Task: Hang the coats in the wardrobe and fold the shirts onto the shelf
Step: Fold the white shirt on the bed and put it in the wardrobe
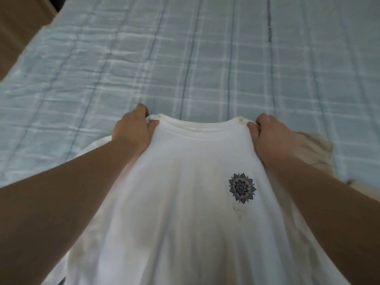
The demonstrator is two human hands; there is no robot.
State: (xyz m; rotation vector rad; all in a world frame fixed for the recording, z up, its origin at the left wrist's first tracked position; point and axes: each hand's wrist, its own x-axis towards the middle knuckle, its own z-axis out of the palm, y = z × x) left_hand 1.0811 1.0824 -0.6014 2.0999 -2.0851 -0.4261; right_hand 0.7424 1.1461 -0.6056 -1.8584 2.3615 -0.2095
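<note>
A white T-shirt [185,192] with a small dark mandala print on its chest hangs stretched in front of me, front side up, over the near edge of the bed. My left hand [133,128] pinches its left shoulder beside the collar. My right hand [271,134] pinches the right shoulder at the other end of the collar. The shirt's lower part runs out of the bottom of the view. No coat, wardrobe or shelf is in sight.
The bed [195,54] with a light blue checked cover fills the view beyond the shirt. A beige cloth [316,149] lies on it just right of my right hand. Brown floor [18,27] shows past the bed's upper left corner.
</note>
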